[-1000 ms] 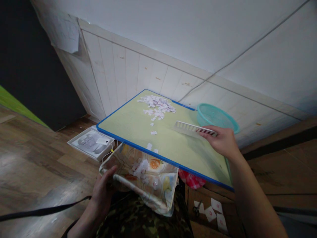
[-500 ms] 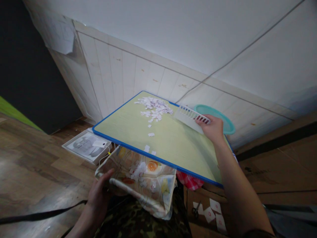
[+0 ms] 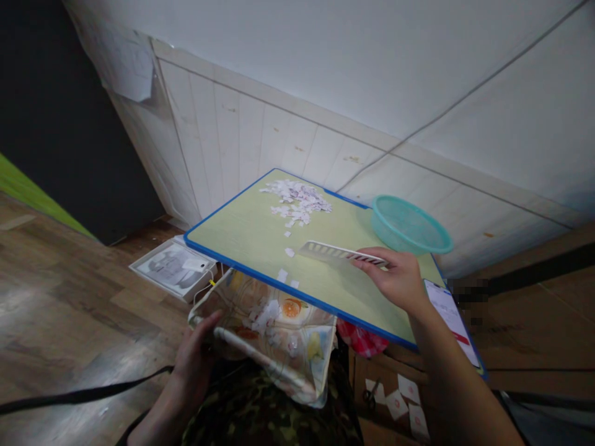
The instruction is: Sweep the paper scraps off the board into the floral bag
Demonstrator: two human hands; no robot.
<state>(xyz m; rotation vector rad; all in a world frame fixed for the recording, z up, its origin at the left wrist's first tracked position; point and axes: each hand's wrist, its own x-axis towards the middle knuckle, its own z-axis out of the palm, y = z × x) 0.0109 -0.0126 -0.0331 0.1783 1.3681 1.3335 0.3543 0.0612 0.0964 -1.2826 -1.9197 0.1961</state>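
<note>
- White slotted strip (image 3: 320,251): held at its right end in the right hand (image 3: 397,275); its free end points leftward from the grip, over a yellow-green tabletop (image 3: 344,291) with a blue edge.
- The right hand's thumb and fingers are pressed together on the strip.
- Single paper scrap (image 3: 289,252): just beyond the strip's free end, left of the right-hand grip; whether they touch, I cannot tell.
- Pile of paper scraps (image 3: 301,198): farther forward and left of that grip, spread on the tabletop.
- Two loose scraps (image 3: 282,275): left of the grip, near the table's front edge.
- Fruit-print cloth container (image 3: 267,356): below that front edge, nearer the body and left of the right hand, with white scraps (image 3: 264,316) inside.
- The left hand (image 3: 198,353) is clamped on the container's left rim, thumb on top, its other fingers mostly hidden.
- Teal basin (image 3: 411,226): just beyond the right hand.
- Phone (image 3: 449,316): to the right of the right hand, beside the wrist, lit screen up.
- Red checked cloth (image 3: 362,337): below the right hand, under the table edge.
- Scissors (image 3: 370,394) and white cards (image 3: 409,388): lower still, beneath the right forearm.
- White box (image 3: 171,266): left of the table, beyond the left hand.
</note>
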